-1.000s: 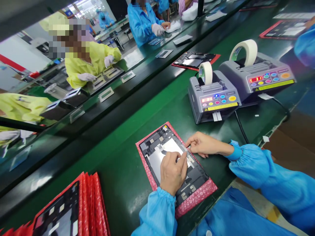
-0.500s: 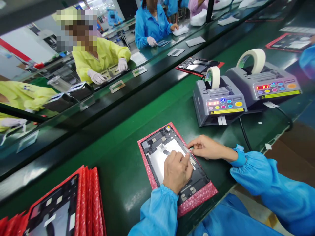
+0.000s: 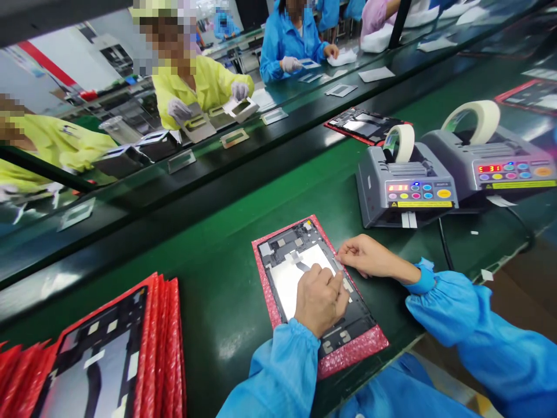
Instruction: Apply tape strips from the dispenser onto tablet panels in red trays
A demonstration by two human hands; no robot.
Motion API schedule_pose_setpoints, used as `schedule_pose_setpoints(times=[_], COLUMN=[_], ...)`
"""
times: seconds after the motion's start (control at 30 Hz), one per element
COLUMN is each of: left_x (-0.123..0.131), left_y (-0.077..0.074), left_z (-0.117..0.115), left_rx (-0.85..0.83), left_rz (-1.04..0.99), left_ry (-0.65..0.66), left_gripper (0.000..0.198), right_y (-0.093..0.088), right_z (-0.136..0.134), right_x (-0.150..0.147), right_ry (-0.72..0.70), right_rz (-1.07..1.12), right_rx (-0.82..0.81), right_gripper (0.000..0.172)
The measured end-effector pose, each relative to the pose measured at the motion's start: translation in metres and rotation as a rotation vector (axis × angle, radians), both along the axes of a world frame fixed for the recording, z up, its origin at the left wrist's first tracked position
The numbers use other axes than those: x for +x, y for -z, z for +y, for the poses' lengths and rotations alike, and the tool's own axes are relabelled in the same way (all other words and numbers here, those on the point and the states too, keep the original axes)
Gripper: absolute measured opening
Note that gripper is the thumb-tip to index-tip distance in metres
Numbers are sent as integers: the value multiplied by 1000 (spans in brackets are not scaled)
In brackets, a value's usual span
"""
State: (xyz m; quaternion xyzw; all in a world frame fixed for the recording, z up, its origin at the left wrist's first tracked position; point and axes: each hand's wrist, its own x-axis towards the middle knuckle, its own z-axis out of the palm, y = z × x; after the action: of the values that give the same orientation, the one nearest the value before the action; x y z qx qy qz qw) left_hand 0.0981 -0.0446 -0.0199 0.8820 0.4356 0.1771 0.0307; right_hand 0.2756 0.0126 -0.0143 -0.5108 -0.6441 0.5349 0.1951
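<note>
The panel (image 3: 282, 287) lies beneath the left hand (image 3: 322, 301) and beside the right hand (image 3: 362, 255) — fingers curled on both, whether gripping cannot be told — where light, even fingertip pressure likely serves best.

A glossy green table (image 3: 213, 290) runs slantwise through the room, light glinting off it in pale patches, with a dark post (image 3: 399, 24) rising at its far side, a grey beam (image 3: 47, 14) crossing the upper left, and beyond, a pale wall (image 3: 32, 98) bearing a slanting red stripe (image 3: 50, 69).
</note>
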Motion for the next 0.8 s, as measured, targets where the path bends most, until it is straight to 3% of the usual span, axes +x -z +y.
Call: schedule_pose_setpoints(times=[0.5,0.6,0.7,0.8], left_x=[0,1,3,5], left_y=[-2,-8,-17,-21], left_z=[-1,1,12,27], left_rx=[-42,-250,-648,-992], left_rz=[-35,-149,-299,-352], left_ry=[-26,-163,-378,-470], left_gripper=[21,21,27,40], right_y=[3,6,10,14], right_z=[3,4,5,5], right_x=[-6,-5,-5,-5], right_ry=[19,99,173,182], right_rz=[25,110,166,174], right_rx=[37,-35,-71,-59], right_gripper=[21,22,24,22])
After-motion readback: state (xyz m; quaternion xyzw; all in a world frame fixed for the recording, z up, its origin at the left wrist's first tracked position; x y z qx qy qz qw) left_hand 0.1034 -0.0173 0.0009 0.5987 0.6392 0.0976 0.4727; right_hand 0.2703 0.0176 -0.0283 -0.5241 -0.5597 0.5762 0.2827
